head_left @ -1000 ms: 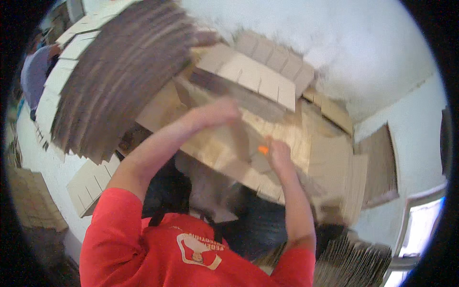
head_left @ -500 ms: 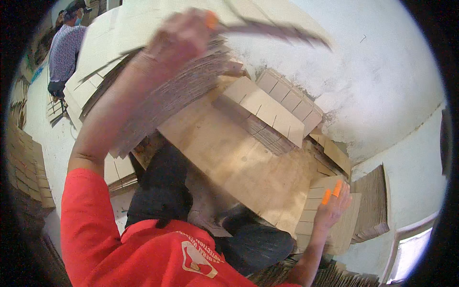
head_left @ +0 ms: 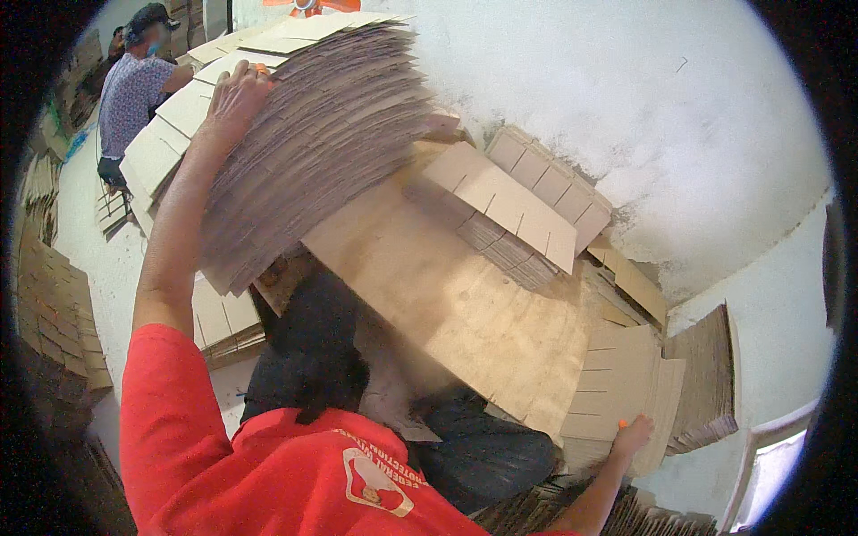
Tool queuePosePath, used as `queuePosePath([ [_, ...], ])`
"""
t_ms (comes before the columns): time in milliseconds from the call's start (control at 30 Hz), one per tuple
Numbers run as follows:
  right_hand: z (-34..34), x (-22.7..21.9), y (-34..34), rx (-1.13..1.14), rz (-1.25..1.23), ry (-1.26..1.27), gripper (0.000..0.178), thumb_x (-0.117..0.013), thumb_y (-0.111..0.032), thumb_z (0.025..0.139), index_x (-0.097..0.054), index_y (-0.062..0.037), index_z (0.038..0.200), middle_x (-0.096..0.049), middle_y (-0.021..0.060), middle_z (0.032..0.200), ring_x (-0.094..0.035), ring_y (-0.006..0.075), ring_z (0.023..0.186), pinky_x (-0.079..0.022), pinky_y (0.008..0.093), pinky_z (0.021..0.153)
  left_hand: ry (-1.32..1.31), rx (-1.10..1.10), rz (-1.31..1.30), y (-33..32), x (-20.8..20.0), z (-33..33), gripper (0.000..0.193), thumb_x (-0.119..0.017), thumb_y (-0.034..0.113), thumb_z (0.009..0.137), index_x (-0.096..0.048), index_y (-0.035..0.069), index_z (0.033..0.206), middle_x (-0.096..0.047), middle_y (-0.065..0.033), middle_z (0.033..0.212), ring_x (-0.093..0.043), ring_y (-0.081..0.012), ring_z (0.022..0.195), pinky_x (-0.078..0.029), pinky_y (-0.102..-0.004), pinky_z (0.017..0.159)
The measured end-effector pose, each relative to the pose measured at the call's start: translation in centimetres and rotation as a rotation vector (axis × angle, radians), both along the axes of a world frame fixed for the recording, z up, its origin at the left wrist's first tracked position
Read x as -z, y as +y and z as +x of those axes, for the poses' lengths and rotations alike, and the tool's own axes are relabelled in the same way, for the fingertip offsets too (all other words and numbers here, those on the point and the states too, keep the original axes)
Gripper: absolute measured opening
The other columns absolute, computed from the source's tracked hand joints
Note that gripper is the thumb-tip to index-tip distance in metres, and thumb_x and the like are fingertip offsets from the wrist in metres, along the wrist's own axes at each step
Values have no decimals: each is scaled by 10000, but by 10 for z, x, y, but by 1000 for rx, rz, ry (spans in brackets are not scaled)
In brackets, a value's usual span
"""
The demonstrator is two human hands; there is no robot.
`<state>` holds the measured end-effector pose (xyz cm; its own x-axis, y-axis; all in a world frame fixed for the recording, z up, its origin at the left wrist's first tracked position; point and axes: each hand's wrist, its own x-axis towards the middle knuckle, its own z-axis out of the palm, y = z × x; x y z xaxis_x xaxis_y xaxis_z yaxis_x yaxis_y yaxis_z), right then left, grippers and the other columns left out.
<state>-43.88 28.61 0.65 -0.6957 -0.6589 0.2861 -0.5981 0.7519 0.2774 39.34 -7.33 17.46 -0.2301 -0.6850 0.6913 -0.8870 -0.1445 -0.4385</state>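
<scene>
My left hand [head_left: 239, 96] rests on a tall, leaning stack of slotted cardboard sheets [head_left: 322, 134]. Its fingers are apart, lying over the top sheets near their edge. At the lower right, my right hand [head_left: 635, 435] is bent over the edge of a lower pile of slotted cardboard sheets [head_left: 617, 371]. Its fingers look curled round a sheet's edge, though the fingertips are partly hidden. Both hands have orange covers on some fingers.
A wooden board [head_left: 429, 259] lies before my knees, bearing a smaller stack of slotted sheets [head_left: 509, 201]. More cardboard [head_left: 702, 380] leans by the white wall [head_left: 715, 116]. At the far left, a person [head_left: 134, 98] sits near other stacks. An orange fan [head_left: 308, 7] shows at the top.
My left hand, raised with a blurred cardboard piece, has come down leftward onto the tall stack and let go. My right hand has drawn back toward me over the right pile, its fingers curling.
</scene>
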Motion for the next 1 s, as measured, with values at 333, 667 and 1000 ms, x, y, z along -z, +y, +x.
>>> queuePosePath([
  [333, -82, 27, 21, -389, -429, 302, 263, -638, -161, 849, -596, 17, 1039, -626, 216, 991, -597, 388, 937, -472, 482, 800, 135, -13, 25, -11, -4, -35, 314, -585, 301, 909, -623, 2, 1000, -662, -156, 927, -613, -275, 990, -500, -417, 776],
  [667, -4, -51, -10, -288, -870, 121, 240, -557, -206, 921, -646, 17, 923, -635, 165, 810, -546, 300, 706, -458, 415, 672, 116, 308, -269, 13, 0, -89, 381, -649, 376, 869, -621, 79, 1106, -670, -100, 966, -648, -275, 906, -531, -389, 741],
  [1000, 218, -80, -130, 34, -1458, -1304, 241, -442, -174, 975, -616, -25, 1050, -609, 82, 957, -572, 166, 839, -496, 347, 743, 1838, 1186, 1030, 46, 158, -299, 481, -667, 200, 865, -548, 26, 1298, -593, -123, 1255, -578, -218, 1121, -483, -390, 925],
])
